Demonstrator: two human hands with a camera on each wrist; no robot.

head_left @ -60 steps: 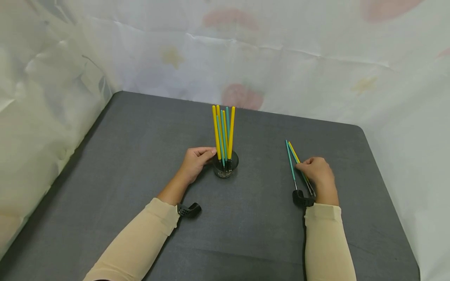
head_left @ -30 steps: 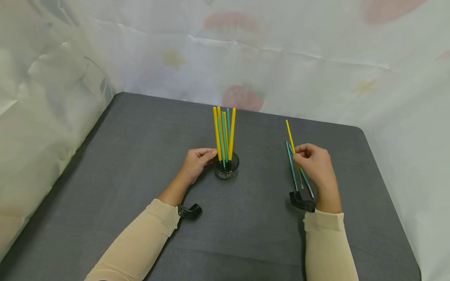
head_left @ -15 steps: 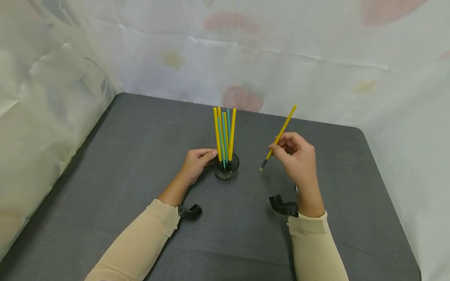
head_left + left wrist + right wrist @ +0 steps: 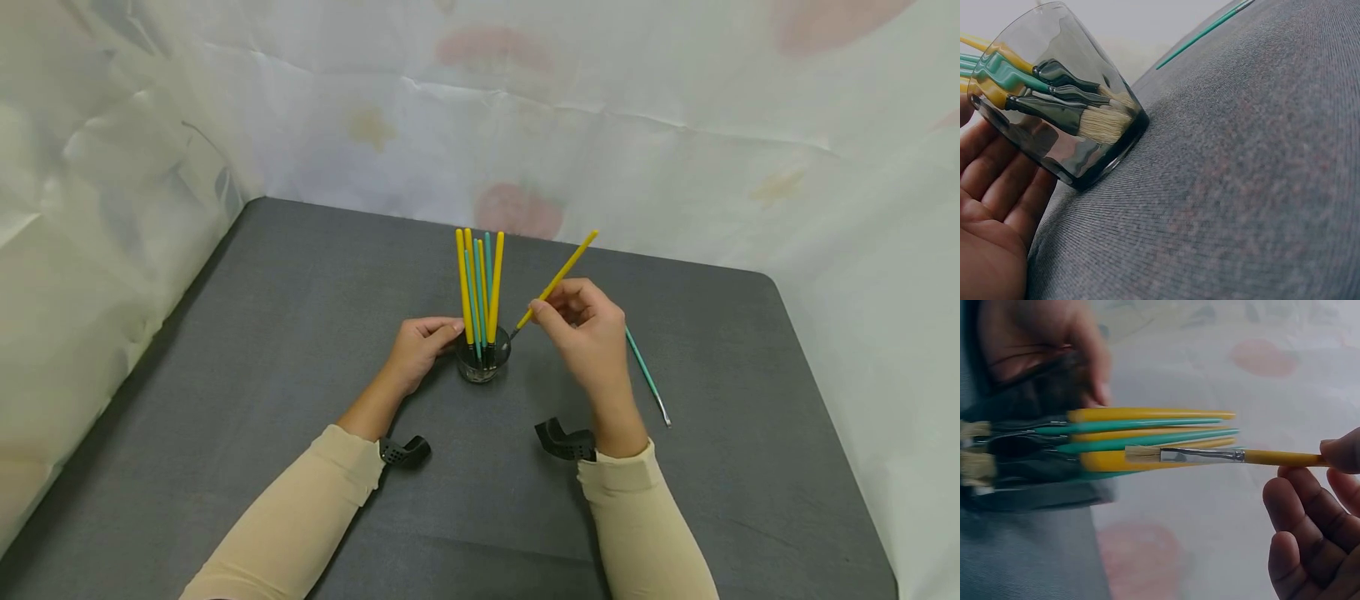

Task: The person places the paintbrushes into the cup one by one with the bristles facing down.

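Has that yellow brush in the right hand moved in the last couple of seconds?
Yes. The yellow brush rose off the table and travelled left toward the glass.

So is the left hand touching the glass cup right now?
Touching. In the left wrist view the left hand's fingers lie against the wall of the glass cup; the head view agrees.

Thin yellow-handled paintbrush (image 4: 558, 276) tilted, bristles down-left, tip just beside rim of clear glass cup (image 4: 482, 360) w/ upright yellow & teal brushes (image 4: 478, 287), bristles down.

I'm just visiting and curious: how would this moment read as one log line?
left hand: steadies glass | right hand: pinches yellow brush beside glass | green brush: on table
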